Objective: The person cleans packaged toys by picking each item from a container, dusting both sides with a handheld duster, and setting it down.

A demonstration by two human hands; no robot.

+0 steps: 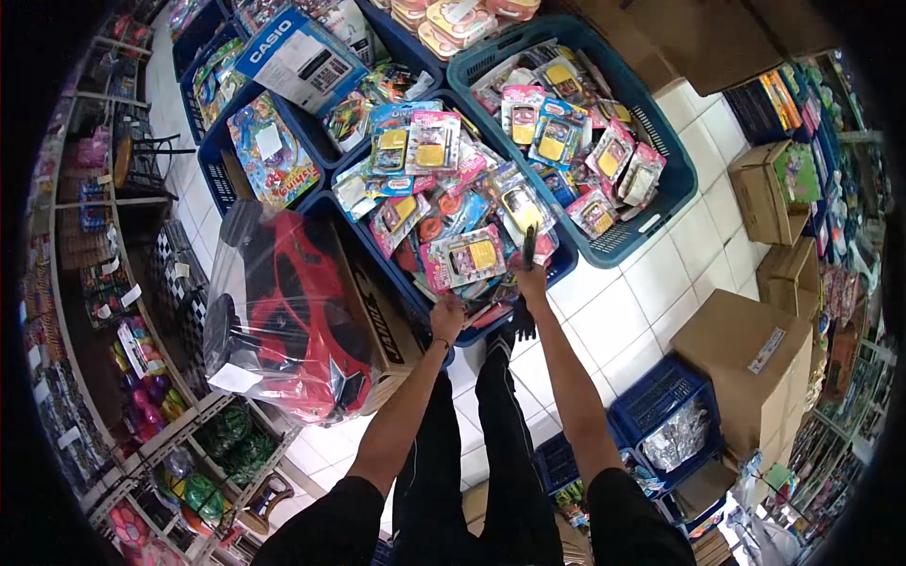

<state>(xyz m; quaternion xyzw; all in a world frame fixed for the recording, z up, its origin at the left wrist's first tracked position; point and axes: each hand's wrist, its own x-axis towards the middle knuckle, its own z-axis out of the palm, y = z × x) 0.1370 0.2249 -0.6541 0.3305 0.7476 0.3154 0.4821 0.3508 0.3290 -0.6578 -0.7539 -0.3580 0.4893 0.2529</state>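
In front of me a blue basket [370,247] is heaped with toy packs on blister cards. A pink pack with a yellow part [464,258] lies on top near my hands. My left hand [448,318] is closed at the basket's near edge, its fingers bent; what they pinch, if anything, is too small to make out. My right hand [531,280] is wrapped round a dark, elongated tool [528,247] whose kind I cannot tell. The tool's tip is close to a blue-edged pack with a yellow part [518,204].
A green basket [675,160] of similar packs stands at the right. A plastic-wrapped red and black toy [302,311] in a box is at my left. Behind it are a Casio carton [302,61] and more baskets. Brown cartons [746,363] and a blue crate [665,396] are at right.
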